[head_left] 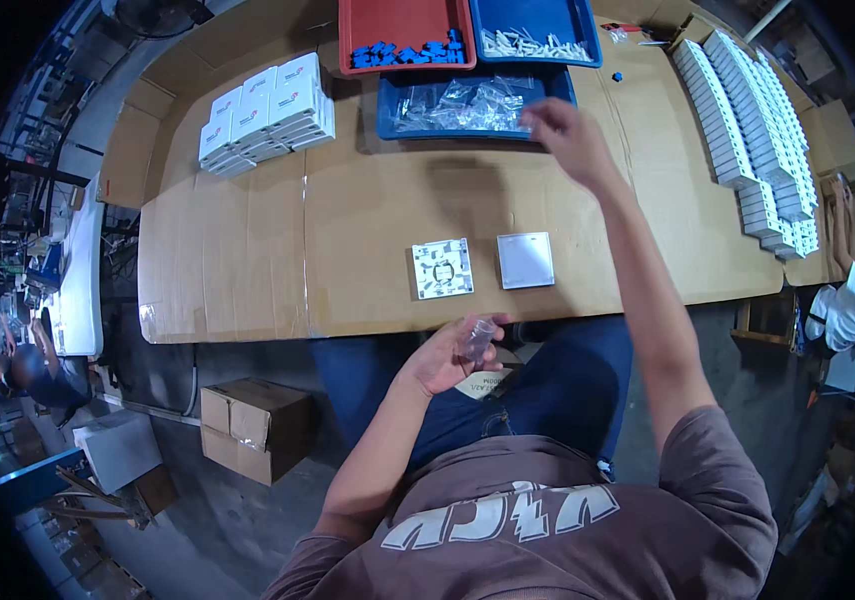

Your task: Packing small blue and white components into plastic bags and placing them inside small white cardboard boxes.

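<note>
Below the table's front edge, my left hand [452,358] is turned palm up. Its curled fingers hold a small clear plastic bag [475,340]. My right hand [569,140] reaches forward to the right end of a blue tray [392,122] of clear plastic bags [462,102]. Its fingers are bent together; whatever they may hold is too small to make out. Between the two hands, a square white piece with a grey pattern and a round centre [442,270] lies on the cardboard-covered table. Beside it on the right is a plain white square cover [525,260].
Behind are a red tray [347,55] of blue pieces and a blue tray [587,50] of white plugs. White boxes [267,110] are stacked at left, long rows of white units [747,130] at right. A carton [255,425] stands on the floor. Other people are at both sides.
</note>
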The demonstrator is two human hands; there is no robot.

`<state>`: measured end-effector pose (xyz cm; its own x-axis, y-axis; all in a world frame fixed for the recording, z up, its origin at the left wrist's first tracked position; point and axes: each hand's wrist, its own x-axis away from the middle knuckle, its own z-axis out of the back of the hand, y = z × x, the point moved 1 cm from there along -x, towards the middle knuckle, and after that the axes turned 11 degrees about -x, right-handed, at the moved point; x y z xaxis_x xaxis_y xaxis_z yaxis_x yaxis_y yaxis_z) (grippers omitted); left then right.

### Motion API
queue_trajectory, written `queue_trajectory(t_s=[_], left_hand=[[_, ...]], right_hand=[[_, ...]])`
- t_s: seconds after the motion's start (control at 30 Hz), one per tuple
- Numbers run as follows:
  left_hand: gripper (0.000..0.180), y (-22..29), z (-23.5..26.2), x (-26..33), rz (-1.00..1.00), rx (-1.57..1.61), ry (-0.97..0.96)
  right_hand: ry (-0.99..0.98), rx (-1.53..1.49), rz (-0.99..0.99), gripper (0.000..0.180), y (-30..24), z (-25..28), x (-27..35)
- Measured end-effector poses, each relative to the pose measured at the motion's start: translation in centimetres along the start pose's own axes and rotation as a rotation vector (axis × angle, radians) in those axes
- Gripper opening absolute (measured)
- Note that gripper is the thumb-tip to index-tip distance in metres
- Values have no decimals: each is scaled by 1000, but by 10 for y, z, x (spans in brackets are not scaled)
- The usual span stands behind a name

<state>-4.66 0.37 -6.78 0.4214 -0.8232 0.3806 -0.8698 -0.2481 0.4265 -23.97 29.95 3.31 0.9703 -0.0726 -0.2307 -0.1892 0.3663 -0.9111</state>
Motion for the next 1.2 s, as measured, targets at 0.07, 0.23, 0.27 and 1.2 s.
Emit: queue_trajectory(t_s=[0.07, 0.23, 0.27, 1.2], left_hand=[[54, 1, -3, -9, 54, -17, -41], [57, 6, 3, -19, 103, -30, -92], [57, 7, 4, -22, 122, -19, -90], [55, 40, -6, -10, -329, 225, -96]], right_hand=[[67, -38, 54, 21, 48, 23, -61], [127, 585, 113, 23, 63, 27, -161], [110, 653, 83, 24, 65, 26, -170], [221, -381, 46, 18, -2, -4, -85]])
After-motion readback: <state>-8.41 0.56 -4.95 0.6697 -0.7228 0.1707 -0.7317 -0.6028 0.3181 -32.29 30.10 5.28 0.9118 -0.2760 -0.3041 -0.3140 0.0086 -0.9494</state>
